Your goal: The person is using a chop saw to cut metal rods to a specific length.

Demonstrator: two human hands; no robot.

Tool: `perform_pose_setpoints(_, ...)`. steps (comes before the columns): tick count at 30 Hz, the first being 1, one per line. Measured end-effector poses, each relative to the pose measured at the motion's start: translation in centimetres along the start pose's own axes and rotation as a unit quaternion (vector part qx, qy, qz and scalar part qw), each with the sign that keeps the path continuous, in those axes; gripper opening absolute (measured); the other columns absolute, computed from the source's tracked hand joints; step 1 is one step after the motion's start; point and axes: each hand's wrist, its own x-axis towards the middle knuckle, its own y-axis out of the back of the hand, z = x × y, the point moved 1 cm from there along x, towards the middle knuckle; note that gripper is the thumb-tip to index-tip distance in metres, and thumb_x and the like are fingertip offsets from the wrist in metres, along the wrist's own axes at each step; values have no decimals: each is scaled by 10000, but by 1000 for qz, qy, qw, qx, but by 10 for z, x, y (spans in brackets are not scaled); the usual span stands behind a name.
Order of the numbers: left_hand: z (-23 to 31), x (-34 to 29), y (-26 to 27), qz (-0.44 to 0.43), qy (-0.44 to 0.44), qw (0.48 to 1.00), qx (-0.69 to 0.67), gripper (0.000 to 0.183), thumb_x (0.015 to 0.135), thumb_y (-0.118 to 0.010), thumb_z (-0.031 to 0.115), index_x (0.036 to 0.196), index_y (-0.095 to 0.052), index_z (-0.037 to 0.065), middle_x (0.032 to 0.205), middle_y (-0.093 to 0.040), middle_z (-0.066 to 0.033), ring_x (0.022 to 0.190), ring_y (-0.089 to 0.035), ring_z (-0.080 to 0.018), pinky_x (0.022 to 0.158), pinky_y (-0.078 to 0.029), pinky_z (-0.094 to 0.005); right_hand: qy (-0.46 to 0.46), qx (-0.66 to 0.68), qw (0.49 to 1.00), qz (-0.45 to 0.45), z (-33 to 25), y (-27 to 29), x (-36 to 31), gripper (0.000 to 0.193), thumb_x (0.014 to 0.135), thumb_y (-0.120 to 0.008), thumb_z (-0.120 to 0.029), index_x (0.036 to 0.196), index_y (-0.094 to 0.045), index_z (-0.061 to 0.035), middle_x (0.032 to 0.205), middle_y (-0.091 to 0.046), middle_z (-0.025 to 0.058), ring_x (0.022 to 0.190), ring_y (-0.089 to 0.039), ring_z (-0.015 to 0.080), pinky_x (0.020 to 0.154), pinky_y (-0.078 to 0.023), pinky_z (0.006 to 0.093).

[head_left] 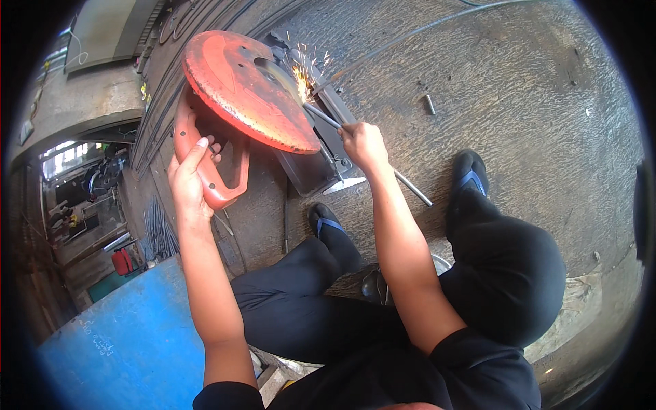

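My left hand [193,176] is wrapped round the orange D-shaped handle [217,193] of a cut-off saw. The saw's round orange guard [249,99], scuffed and chipped along its rim, covers most of the disc. My right hand [363,145] grips a thin grey metal rod [414,188], which slants across the saw's dark base [309,171]. Bright sparks [304,78] spray up where the rod's far end meets the disc. The exact contact spot is partly hidden by the guard.
A short cut piece of rod [430,104] lies on the rough floor to the right. At the lower left is a blue sheet surface [137,342]. A bundle of thin rods [160,232] and a red container [122,261] are beyond it. My sandalled feet [470,171] flank the saw's near side.
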Motion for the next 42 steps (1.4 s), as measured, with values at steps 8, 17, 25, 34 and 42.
perform_pose_setpoints(8,-2,1,2,13,13,1000,3,414,847,-618,83,1230,-487,-7,1033,-599,-136,861,-615,-198,708,-509,-291,22,50,998,-40,0,3,-2,232,848,-595,-219,932,-689,-25,788,-630,245,787,-645,362,753,-497,412)
perform_pose_setpoints(17,1,-2,-2,15,27,999,-23,473,841,-614,66,1278,-449,-8,1118,-567,-186,968,-600,-264,802,-504,-343,9,57,995,-81,11,2,2,275,855,-569,-231,976,-675,-7,859,-637,260,875,-631,389,804,-490,424)
perform_pose_setpoints(25,0,0,0,14,9,1000,7,427,831,-635,85,1218,-492,-26,1059,-594,-154,906,-617,-224,771,-505,-307,75,-179,981,-32,-64,48,117,315,833,-471,-223,926,-657,15,989,-630,268,941,-615,408,828,-504,456)
perform_pose_setpoints(34,3,-3,-3,47,13,999,23,347,813,-644,76,1132,-541,-16,959,-607,-95,805,-606,-159,702,-489,-281,-3,-52,945,-322,-16,76,102,405,975,-402,-346,1128,-584,-19,667,-489,27,513,-407,96,446,-379,275)
perform_pose_setpoints(42,5,-2,-3,46,29,998,23,263,828,-627,64,1070,-554,-8,898,-612,-94,761,-604,-152,690,-500,-279,-223,210,843,-443,31,42,72,389,989,-360,-379,946,-561,-48,600,-326,-52,468,-276,67,430,-263,244)
